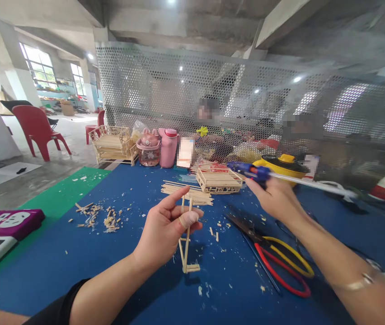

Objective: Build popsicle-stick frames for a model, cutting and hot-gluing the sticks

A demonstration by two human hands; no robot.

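My left hand [170,225] pinches a small frame of thin wooden sticks [184,253] between thumb and fingers, held upright over the blue table. The thumb seems to be wrapped in a pale covering. My right hand [277,196] is wrapped round a blue glue gun [250,170], raised to the right and blurred, with a white glue stick jutting from its back. Behind my left hand lies a row of loose wooden sticks [189,192], beside a small wooden stick tray [219,180]. Scissors with red and yellow handles [267,253] lie below my right hand.
Wood scraps [111,219] litter the blue table [107,253]. At the left sits a purple power strip [12,223]. A larger stick model [113,144], a pink bottle [168,149] and a yellow-black container [280,166] stand along the back, before a perforated metal screen [165,90].
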